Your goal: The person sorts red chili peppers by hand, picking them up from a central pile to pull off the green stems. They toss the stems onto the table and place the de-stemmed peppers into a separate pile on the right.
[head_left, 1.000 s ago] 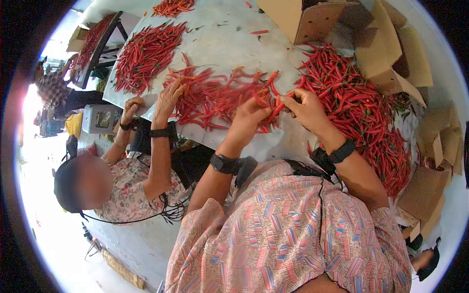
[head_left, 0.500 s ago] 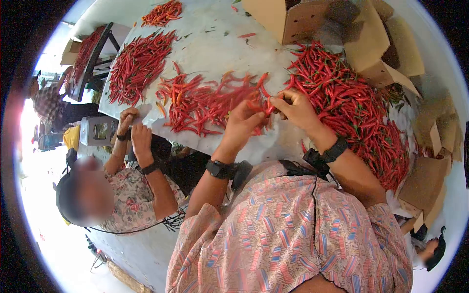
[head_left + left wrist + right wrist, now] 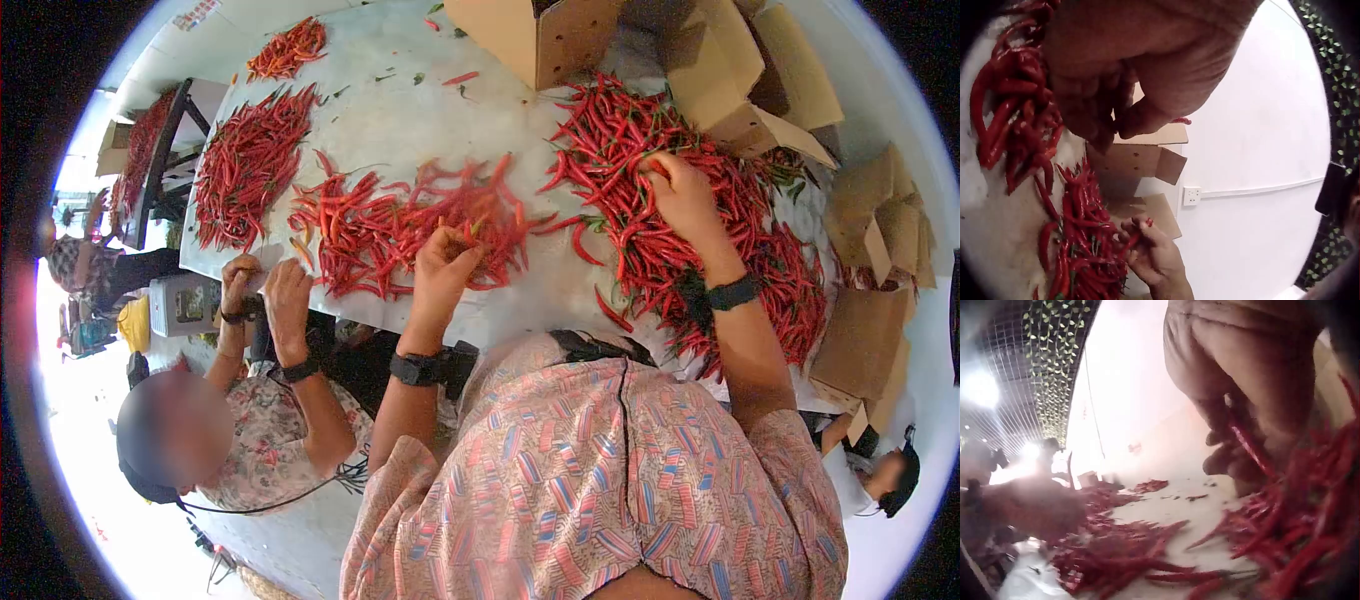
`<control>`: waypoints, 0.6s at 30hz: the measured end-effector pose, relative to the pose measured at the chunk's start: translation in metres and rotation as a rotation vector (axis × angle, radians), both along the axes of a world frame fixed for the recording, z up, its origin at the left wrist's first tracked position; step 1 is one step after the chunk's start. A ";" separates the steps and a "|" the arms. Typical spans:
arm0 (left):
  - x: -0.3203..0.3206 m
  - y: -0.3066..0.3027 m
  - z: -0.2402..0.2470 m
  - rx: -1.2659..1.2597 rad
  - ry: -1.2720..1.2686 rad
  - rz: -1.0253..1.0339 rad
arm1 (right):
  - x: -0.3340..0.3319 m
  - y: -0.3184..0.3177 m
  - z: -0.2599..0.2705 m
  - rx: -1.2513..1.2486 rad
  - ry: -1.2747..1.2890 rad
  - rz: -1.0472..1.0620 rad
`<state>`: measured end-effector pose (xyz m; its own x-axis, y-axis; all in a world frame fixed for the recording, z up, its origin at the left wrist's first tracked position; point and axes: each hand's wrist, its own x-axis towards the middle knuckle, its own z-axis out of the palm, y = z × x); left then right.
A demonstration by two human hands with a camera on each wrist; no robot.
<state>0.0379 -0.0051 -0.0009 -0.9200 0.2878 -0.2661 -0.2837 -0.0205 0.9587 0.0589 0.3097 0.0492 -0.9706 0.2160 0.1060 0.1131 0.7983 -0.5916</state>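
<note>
My left hand [image 3: 445, 270] is curled over the middle heap of red chilli peppers [image 3: 350, 240], thumb and fingertips together. A slim chilli pepper [image 3: 1182, 120] shows its red end past the thumb in the left wrist view; the rest of it is hidden by the hand. Over the large pile of stemmed red chillies [image 3: 640, 220], my right hand [image 3: 685, 205] pinches one red chilli pepper [image 3: 1250, 447] between thumb and fingers. Its pale stem end points up in the right wrist view.
Opened cardboard boxes [image 3: 575, 40] stand behind and right of the large pile. Two more chilli heaps, one red [image 3: 250, 165] and one orange-red [image 3: 290, 50], lie at the far left. Another person [image 3: 270, 420] sits at the left, hands [image 3: 288, 305] at the table edge.
My hands have parted: the left moved left over the middle heap, the right went right onto the large pile and now holds a chilli there. The other person's hands drew back from the heap.
</note>
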 end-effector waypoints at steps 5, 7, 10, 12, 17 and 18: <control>-0.002 -0.002 -0.008 -0.030 0.021 0.043 | 0.026 0.009 0.011 0.316 -0.073 0.203; -0.003 -0.001 -0.011 -0.099 0.053 0.016 | 0.030 0.010 0.010 0.357 -0.071 0.214; -0.002 0.000 -0.006 -0.193 0.086 -0.017 | 0.027 0.022 0.004 0.449 -0.122 0.118; 0.001 0.000 0.008 -0.218 0.086 -0.028 | 0.027 0.036 0.004 0.379 -0.222 0.092; 0.004 -0.009 0.000 -0.163 0.082 0.070 | 0.032 0.056 0.003 0.482 -0.112 0.050; 0.003 -0.013 -0.002 -0.163 0.082 0.071 | 0.032 0.062 0.004 0.499 -0.115 0.012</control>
